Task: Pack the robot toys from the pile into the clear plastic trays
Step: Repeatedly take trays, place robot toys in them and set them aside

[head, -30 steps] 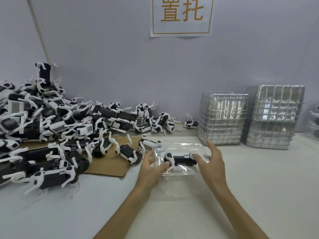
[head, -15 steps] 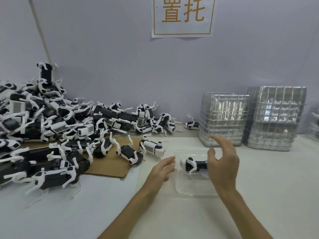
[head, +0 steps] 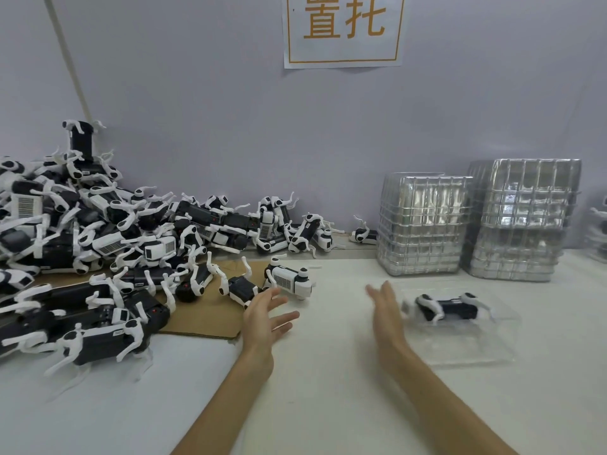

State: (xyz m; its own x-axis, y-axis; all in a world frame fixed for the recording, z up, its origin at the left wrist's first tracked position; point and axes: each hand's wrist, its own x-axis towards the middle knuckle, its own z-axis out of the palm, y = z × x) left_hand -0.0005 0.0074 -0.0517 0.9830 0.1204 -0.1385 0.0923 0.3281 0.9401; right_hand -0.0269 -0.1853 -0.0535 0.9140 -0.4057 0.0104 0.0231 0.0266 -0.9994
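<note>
One robot toy (head: pixel 446 308) trayed, nothing in grip; judged step: reach for the next pick.
The left hand (head: pixel 266 318) and right hand (head: pixel 386 311) hover, fingers spread, gripping nothing; the left is near a loose toy (head: pixel 289 279) at the edge of the pile (head: pixel 98 224). The robot toy lies in the clear tray (head: pixel 476 343) just right of the right hand, long axis left-right across the view, head end unreadable. Next: probably a body grip on the loose toy, then a fresh tray from the stacks (head: pixel 423 224).
</note>
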